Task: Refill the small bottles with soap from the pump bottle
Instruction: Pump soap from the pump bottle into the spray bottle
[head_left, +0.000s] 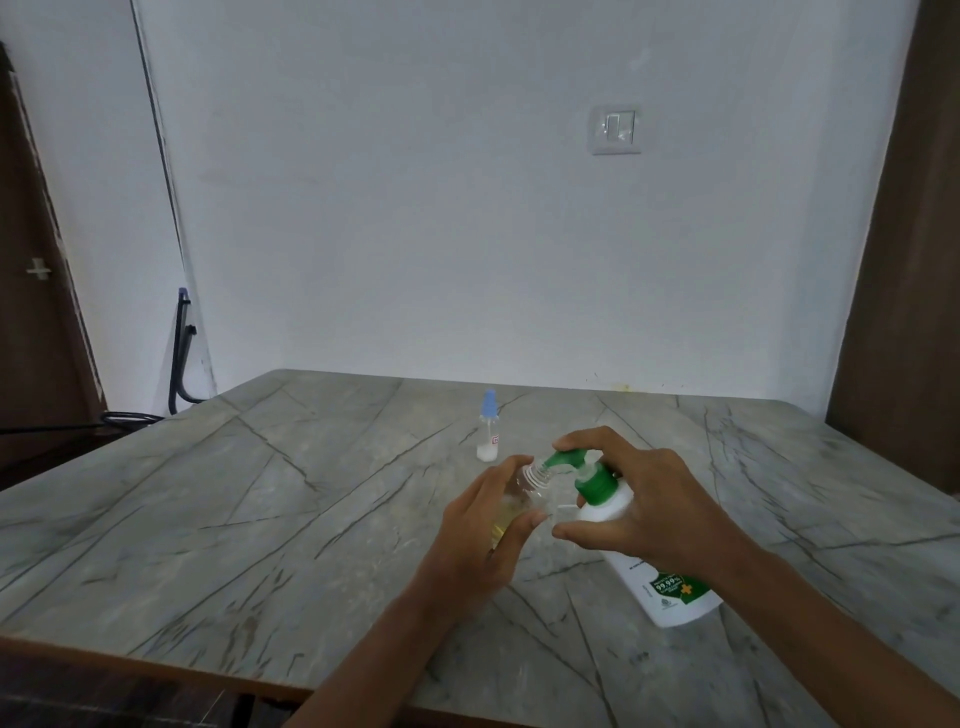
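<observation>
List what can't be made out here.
Head view only.
Open bottle: soap level hidden by left hand.
Pump bottle: label print too small; upper body behind right hand.
Capped bottle: label too small to read.
Nozzle: any soap flow too blurred to tell.

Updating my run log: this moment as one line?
left hand: grips small clear uncapped bottle | right hand: holds white green-pump bottle, nozzle at small bottle's mouth | aside: blue-capped clear bottle on grey marble table
</observation>
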